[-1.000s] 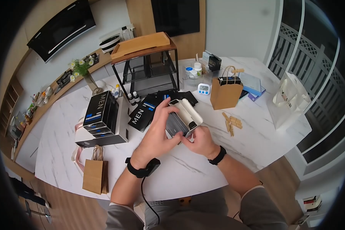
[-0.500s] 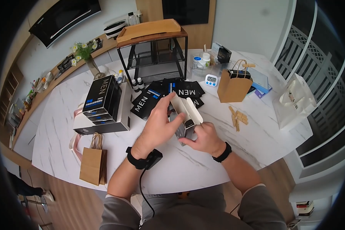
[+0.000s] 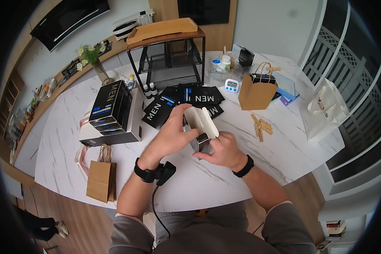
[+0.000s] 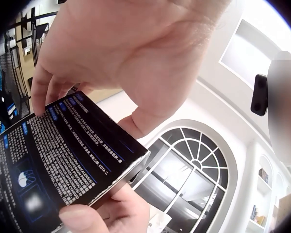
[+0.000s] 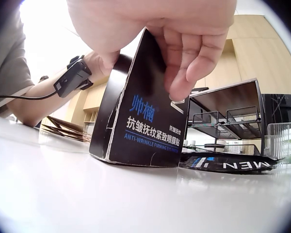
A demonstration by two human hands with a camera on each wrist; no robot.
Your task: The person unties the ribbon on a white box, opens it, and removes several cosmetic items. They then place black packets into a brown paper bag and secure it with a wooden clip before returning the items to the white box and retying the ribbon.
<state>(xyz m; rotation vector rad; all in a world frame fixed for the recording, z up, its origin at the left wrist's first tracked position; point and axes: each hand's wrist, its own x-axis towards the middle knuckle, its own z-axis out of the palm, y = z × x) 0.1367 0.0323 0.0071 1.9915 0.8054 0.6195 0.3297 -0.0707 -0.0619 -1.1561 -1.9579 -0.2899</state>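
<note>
Both hands hold a black eye-mask box [image 5: 140, 121] just above the marble-patterned table, its white-lined top open and the lid flap raised on the right. In the head view, the left hand [image 3: 169, 133] grips the box from the left, thumb at the opening. Its fingers curl over the box edge in the left wrist view. At the near right end, the right hand [image 3: 224, 150] grips the box between thumb and fingers. Black sachets [image 3: 158, 111] marked MEN lie fanned out just beyond the box. What the box contains is hidden.
Stacked black boxes [image 3: 110, 103] stand left, with folded brown paper bags [image 3: 99, 182] nearer. A black rack [image 3: 169, 63] rises behind the sachets. Rightward are a timer [image 3: 231, 85], a brown gift bag [image 3: 256, 93], wooden clothespins [image 3: 260, 127] and a white bag [image 3: 324, 112].
The box has turned more upright, with its opening facing up, and the left thumb has moved from its near side to the opening. The head view has shifted slightly.
</note>
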